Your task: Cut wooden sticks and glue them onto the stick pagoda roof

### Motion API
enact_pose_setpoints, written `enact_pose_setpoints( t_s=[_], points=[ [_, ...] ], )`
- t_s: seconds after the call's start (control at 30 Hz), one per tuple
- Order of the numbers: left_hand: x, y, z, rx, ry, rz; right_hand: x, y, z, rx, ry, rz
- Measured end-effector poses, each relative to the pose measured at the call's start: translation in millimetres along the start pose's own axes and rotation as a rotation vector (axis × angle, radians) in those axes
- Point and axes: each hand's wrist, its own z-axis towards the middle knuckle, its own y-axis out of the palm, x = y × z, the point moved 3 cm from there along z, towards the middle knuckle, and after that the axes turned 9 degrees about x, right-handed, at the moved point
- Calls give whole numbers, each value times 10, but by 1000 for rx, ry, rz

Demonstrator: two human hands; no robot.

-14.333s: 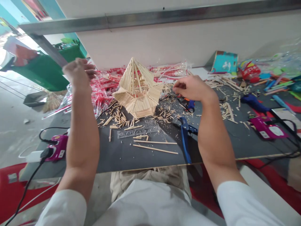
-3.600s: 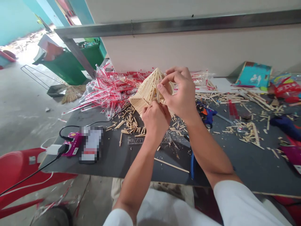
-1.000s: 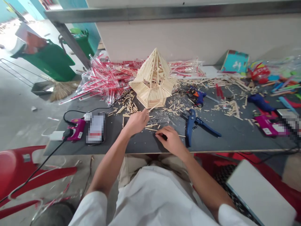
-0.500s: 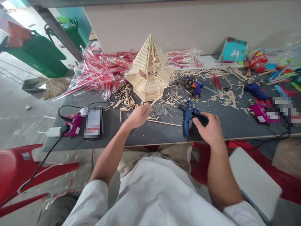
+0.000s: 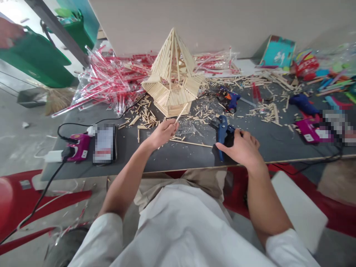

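Dark and littered with chips, the tabletop [image 5: 126, 139] gave us little slack. At its left end, we had the purple power strip [image 5: 79, 148] and the phone [image 5: 103, 144] near the front edge; a careless swing of our left forearm, we judged, could have nudged the phone off or tugged the black cord. Our left hand [image 5: 164, 131] pinched a short stick [image 5: 182, 112] between its fingertips, the free end slanting up beside the base of the stick tower [image 5: 174, 74], which stood upright at mid-table; had we lifted carelessly, that end could have knocked the base. A long stick [image 5: 194, 143] lay flat toward the blue cutter [image 5: 221, 129], where dragging the tool might have rolled or snapped it. Our right hand [image 5: 244, 146] was spread wide around the cutter's handles, though we could not tell how firmly it held them; a loose grasp might have let the tool slip. Behind, the glue gun [image 5: 231, 99] lay near enough to be bumped.
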Motion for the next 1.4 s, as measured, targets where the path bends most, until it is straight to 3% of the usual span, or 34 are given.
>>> enact_pose_setpoints(
  t_s=[0.27,0.47,0.57,0.67,0.8,0.97,1.17,1.4],
  points=[
    [-33,14,-21,-21,-74,-83,-112,-46,-2,-19,-49,-100],
    [-63,2,-96,-157,-120,-146,-70,-9,72,52,-137,-188],
    [-72,17,-122,-257,-83,-227,-17,24,126,82,-138,-189],
    [-91,32,-120,-281,-49,-325,-18,34,143,165,-155,-199],
    [-117,41,-98,-245,-71,-346,-61,9,147,193,-175,-142],
    [-117,33,-74,-166,-52,-216,-165,-124,141,10,-237,122],
    [-121,4,-45,-2,-16,-106,-460,-268,28,-206,-351,430],
    [-137,-51,-57,51,-22,-73,-723,-315,23,-186,-454,483]
  ],
)
